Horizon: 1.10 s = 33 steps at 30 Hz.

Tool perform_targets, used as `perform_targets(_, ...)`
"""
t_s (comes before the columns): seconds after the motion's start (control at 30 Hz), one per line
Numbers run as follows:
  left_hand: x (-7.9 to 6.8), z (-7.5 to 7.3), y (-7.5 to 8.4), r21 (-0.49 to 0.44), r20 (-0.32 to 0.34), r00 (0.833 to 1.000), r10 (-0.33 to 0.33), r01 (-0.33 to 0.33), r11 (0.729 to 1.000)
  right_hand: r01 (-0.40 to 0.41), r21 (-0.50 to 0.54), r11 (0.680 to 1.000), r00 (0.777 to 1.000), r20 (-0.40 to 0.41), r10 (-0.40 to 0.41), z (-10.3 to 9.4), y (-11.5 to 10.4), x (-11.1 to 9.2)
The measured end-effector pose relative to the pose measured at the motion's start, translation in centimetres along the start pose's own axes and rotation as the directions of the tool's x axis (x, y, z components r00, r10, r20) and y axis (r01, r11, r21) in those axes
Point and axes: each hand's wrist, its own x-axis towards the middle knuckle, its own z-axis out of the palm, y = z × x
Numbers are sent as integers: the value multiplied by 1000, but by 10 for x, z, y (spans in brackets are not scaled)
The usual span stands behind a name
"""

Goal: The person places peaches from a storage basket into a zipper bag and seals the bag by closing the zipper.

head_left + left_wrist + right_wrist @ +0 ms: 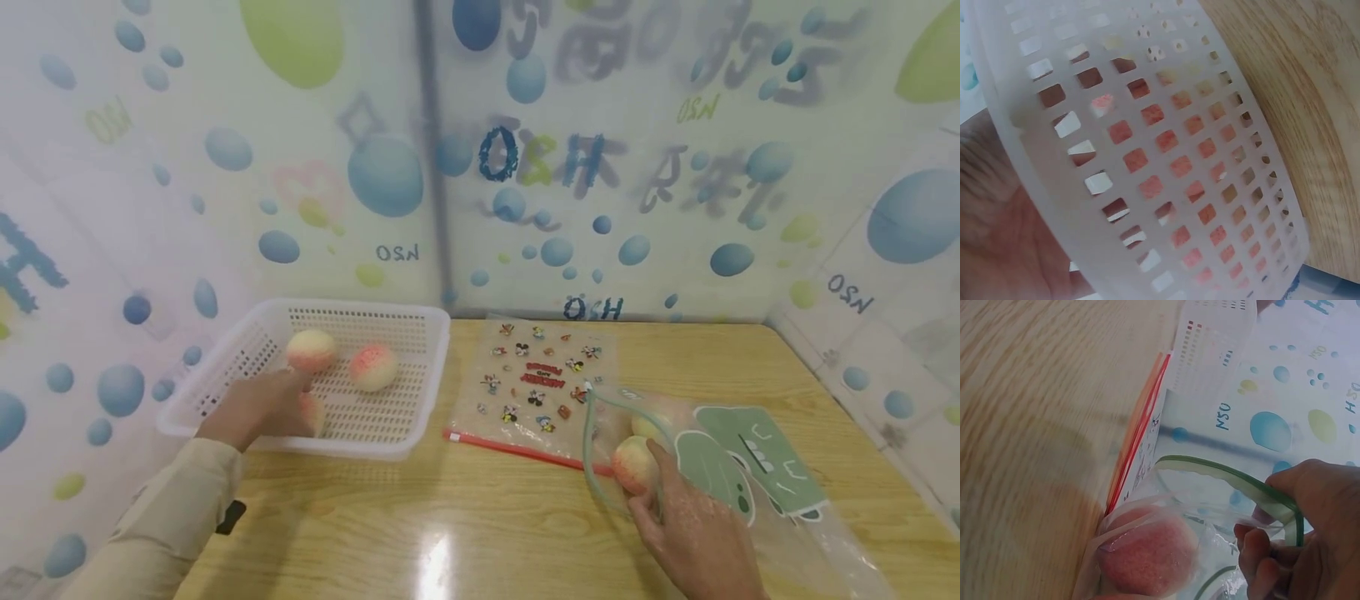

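Basket (352,446), white, latticed: toward the far left corner of the tabletop (360,517), holding three peaches: a left peach (311,350) toward the far side, a right peach (373,367), and a near peach (314,414) by the near rim. Left hand (273,404): over the near rim, on the near peach; fingers partly hidden, so whether they grip cannot be told. Green bag (780,454), clear with a green-edged mouth: toward the tabletop's right edge, one front peach (635,465) just inside the mouth, one back peach (649,427) behind. Right hand (693,521): thumb and fingers pinching the mouth's edge. Red bag (536,375): flat near the tabletop's far edge, between basket and green bag. Handling, as judged for moving peaches from basket to green bag: cup the near peach round its middle without squeezing, lift it well above the rim, and carry it over the red bag without brushing it; hold the mouth wide and raised; settle the front peach deeper first, since it crowds the opening; release low, inside the film, to spare the fruit
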Motion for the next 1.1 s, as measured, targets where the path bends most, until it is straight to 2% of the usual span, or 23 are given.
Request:
perform_targets(0.07,-1,2,1,29,-88,995,41,-39,999,-2,5,1000,1000,11,2,-1,0,1)
perform_targets(0.13,0,2,2,64,-167,982,87,-78,995,-5,8,1000,999,31,5,-2,0,2)
perform_targets(0.23,2,3,4,91,-231,970,79,-59,994,27,13,1000,999,-18,-27,-1,1,2)
perform_targets(0.37,4,5,6,116,-262,964,51,-21,993,78,19,997,989,-125,-75,1,1,0)
perform_targets(0.53,4,8,11,180,-327,942,72,-13,984,88,34,996,986,-142,-82,3,1,1)
perform_targets(0.67,5,11,14,202,-360,927,107,-34,979,79,41,996,989,-130,-73,3,1,0)
perform_targets(0.87,9,18,16,179,-376,916,141,-78,981,59,43,997,994,-98,-55,3,0,-1)
perform_targets(1.1,11,25,18,159,-409,895,179,-123,980,-2,35,999,1000,22,1,4,-2,1)
